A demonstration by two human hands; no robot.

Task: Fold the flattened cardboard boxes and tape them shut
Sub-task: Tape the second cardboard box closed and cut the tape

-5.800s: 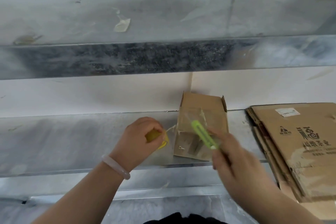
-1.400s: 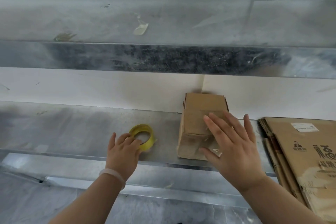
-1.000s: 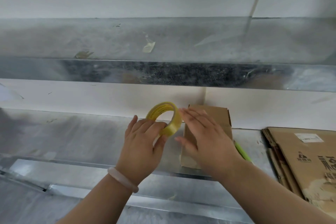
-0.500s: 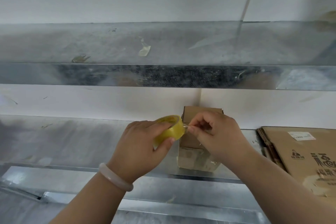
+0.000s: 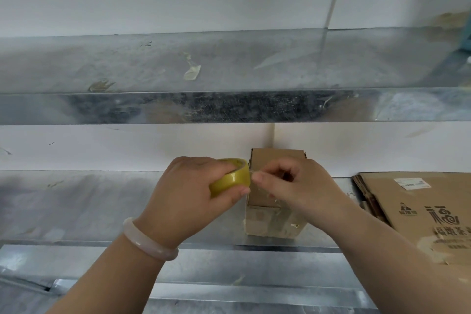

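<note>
A small folded cardboard box (image 5: 272,216) stands on the metal shelf (image 5: 76,206) against the white wall. My left hand (image 5: 191,196) grips a yellowish roll of clear tape (image 5: 230,178) just left of the box's top. My right hand (image 5: 293,186) is in front of the box, with thumb and forefinger pinched at the roll's edge on the tape's loose end. The right hand hides much of the box's upper front.
A stack of flattened cardboard boxes (image 5: 420,211) with printed characters lies on the shelf at the right. A second metal shelf (image 5: 229,107) runs overhead, with scraps of old tape stuck on it. A lower metal ledge (image 5: 229,293) runs in front.
My left hand picked the tape roll up from the shelf and brought it beside the box. My right hand left the box's top and now pinches at the roll's edge.
</note>
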